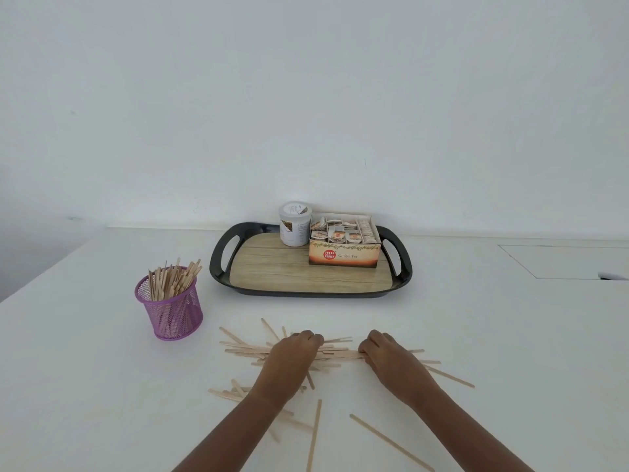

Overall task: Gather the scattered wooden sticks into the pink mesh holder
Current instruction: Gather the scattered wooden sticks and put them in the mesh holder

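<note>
White wall and a white table [102,352] fill my view, and on this table the wooden sticks [337,352] lie scattered in the near middle, most of them crossing in a loose heap, with some single ones closer to me. My left hand [292,356] rests on the heap with the fingers curled down over several sticks, and my right hand [388,356] presses the other end of the same bundle; both hands are closed around sticks, but how many each one really holds I cannot tell. The pink mesh holder [170,308] stands upright to the left of the heap, well apart from my hands, and it already carries many sticks that lean toward the right. For this step I think it is best to push the two hands toward each other so the sticks become parallel, then tap the ends even and lift them as one bundle. A crooked bundle could catch on the mesh rim or tip the light holder, so I would lower it slowly and straight. Behind the heap is a black tray [221,264] with a wood-pattern floor. On it stands a white jar [294,226], whose label is too small to read, and an open box of tea bags [343,245] printed "Ginger Tea" beside a red round badge reading "Fresh" and "Honest".
</note>
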Action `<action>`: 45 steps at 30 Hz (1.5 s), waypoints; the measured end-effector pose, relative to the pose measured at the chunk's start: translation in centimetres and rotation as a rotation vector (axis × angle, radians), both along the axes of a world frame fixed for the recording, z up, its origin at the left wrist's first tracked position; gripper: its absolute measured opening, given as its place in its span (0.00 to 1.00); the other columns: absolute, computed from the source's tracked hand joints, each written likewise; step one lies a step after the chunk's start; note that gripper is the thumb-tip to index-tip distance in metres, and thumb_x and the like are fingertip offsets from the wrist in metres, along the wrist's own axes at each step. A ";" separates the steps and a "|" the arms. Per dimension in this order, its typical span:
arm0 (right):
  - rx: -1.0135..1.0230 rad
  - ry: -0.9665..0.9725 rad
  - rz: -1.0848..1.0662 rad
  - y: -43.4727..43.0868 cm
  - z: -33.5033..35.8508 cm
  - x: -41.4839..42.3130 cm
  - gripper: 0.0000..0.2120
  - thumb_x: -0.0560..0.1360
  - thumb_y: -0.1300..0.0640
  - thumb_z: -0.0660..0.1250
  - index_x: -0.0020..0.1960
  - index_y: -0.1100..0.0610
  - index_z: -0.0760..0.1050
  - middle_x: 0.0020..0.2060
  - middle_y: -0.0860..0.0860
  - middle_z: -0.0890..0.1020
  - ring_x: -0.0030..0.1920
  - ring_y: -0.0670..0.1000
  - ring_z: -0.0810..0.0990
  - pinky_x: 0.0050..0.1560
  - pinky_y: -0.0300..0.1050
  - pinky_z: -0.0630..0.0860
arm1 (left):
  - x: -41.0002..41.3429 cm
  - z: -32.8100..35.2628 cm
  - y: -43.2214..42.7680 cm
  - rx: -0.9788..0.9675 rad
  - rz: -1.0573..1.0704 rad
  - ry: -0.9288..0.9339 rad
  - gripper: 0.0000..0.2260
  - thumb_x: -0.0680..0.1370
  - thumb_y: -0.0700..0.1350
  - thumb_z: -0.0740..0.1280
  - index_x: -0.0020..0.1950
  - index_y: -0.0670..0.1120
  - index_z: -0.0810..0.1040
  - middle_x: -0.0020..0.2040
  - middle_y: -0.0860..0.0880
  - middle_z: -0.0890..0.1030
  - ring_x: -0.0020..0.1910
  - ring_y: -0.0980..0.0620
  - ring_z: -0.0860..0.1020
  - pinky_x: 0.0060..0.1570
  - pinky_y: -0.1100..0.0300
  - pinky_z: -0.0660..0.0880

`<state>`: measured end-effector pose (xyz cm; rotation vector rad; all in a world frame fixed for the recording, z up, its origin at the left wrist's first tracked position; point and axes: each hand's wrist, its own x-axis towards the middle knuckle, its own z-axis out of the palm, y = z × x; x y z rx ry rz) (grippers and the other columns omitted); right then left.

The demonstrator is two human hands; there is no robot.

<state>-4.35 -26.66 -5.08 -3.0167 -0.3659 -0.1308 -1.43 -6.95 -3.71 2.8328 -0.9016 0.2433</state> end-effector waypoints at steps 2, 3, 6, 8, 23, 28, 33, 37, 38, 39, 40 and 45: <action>-0.011 -0.006 0.001 0.1 -0.1 0.0 0.13 0.79 0.64 0.51 0.59 0.57 0.69 0.56 0.51 0.72 0.55 0.49 0.71 0.55 0.42 0.72 | 0.1 0.3 0.1 -0.100 0.011 0.013 0.14 0.80 0.35 0.56 0.63 0.47 0.69 0.55 0.49 0.77 0.51 0.52 0.76 0.47 0.63 0.72; -0.005 -0.005 -0.001 0.2 -0.1 0.1 0.13 0.78 0.65 0.51 0.59 0.57 0.69 0.56 0.51 0.72 0.55 0.49 0.71 0.55 0.43 0.73 | 0.2 0.5 0.1 -0.155 0.017 0.022 0.13 0.80 0.37 0.56 0.63 0.47 0.69 0.55 0.50 0.77 0.50 0.53 0.77 0.47 0.63 0.73; 0.024 0.002 0.001 0.5 0.1 0.3 0.13 0.79 0.64 0.52 0.59 0.56 0.70 0.56 0.51 0.73 0.55 0.49 0.72 0.53 0.43 0.74 | 0.3 1.6 0.2 -0.348 0.030 0.059 0.11 0.82 0.42 0.54 0.60 0.46 0.73 0.54 0.49 0.79 0.50 0.53 0.77 0.49 0.64 0.71; 0.046 0.005 -0.001 0.8 0.2 0.6 0.13 0.79 0.63 0.51 0.59 0.56 0.70 0.55 0.51 0.74 0.55 0.49 0.72 0.53 0.42 0.73 | 0.3 2.2 0.3 -0.481 0.031 0.082 0.11 0.82 0.42 0.55 0.58 0.45 0.75 0.52 0.49 0.80 0.50 0.54 0.78 0.49 0.67 0.69; 0.559 -0.118 -0.120 3.4 4.4 1.3 0.08 0.76 0.66 0.59 0.46 0.62 0.77 0.39 0.56 0.82 0.42 0.55 0.78 0.44 0.41 0.70 | 1.4 5.0 3.3 -1.181 0.164 0.306 0.15 0.79 0.35 0.59 0.42 0.53 0.76 0.39 0.54 0.81 0.43 0.57 0.78 0.46 0.68 0.72; 0.856 -0.181 -0.149 6.2 6.5 1.5 0.07 0.75 0.68 0.61 0.43 0.65 0.78 0.34 0.53 0.81 0.37 0.46 0.79 0.38 0.25 0.70 | 1.9 5.3 4.9 -1.352 0.193 0.361 0.09 0.79 0.35 0.59 0.47 0.42 0.78 0.38 0.52 0.82 0.39 0.63 0.80 0.44 0.72 0.74; 1.044 -0.169 -0.124 10.4 8.3 2.5 0.07 0.74 0.65 0.62 0.44 0.61 0.79 0.33 0.48 0.82 0.34 0.36 0.78 0.37 0.24 0.70 | 2.2 5.7 6.8 -1.401 0.209 0.328 0.11 0.79 0.37 0.60 0.45 0.50 0.77 0.39 0.53 0.82 0.43 0.60 0.81 0.42 0.74 0.75; 1.216 -0.125 -0.080 14.7 10.0 3.6 0.10 0.75 0.64 0.63 0.40 0.51 0.78 0.33 0.45 0.82 0.40 0.48 0.82 0.47 0.41 0.77 | 2.7 6.7 8.8 -1.371 0.231 0.196 0.08 0.78 0.36 0.60 0.48 0.46 0.78 0.39 0.55 0.82 0.40 0.66 0.80 0.42 0.76 0.74; 1.273 -0.104 -0.064 15.8 10.4 3.9 0.11 0.75 0.64 0.63 0.40 0.50 0.77 0.34 0.47 0.82 0.41 0.51 0.82 0.50 0.46 0.78 | 3.0 7.1 9.4 -1.366 0.234 0.159 0.09 0.78 0.36 0.60 0.47 0.46 0.78 0.39 0.54 0.82 0.40 0.65 0.80 0.42 0.76 0.74; 1.323 -0.084 -0.050 17.0 10.9 4.2 0.12 0.75 0.65 0.63 0.40 0.50 0.77 0.35 0.50 0.82 0.42 0.52 0.82 0.52 0.50 0.78 | 3.1 7.6 10.0 -1.371 0.234 0.132 0.09 0.78 0.35 0.60 0.47 0.47 0.78 0.39 0.53 0.82 0.42 0.64 0.80 0.43 0.76 0.74; 1.364 -0.066 -0.038 18.1 11.2 4.6 0.13 0.75 0.66 0.63 0.40 0.50 0.77 0.35 0.51 0.82 0.42 0.53 0.82 0.53 0.52 0.78 | 3.3 8.1 10.6 -1.382 0.236 0.117 0.10 0.78 0.35 0.60 0.46 0.48 0.78 0.40 0.52 0.82 0.43 0.60 0.80 0.44 0.74 0.75; 1.513 0.022 0.015 23.6 12.4 6.9 0.09 0.75 0.66 0.62 0.44 0.56 0.80 0.41 0.58 0.84 0.42 0.55 0.83 0.52 0.54 0.79 | 4.4 10.3 14.3 -1.364 0.292 0.035 0.15 0.79 0.36 0.59 0.42 0.54 0.79 0.40 0.53 0.82 0.42 0.53 0.81 0.47 0.61 0.76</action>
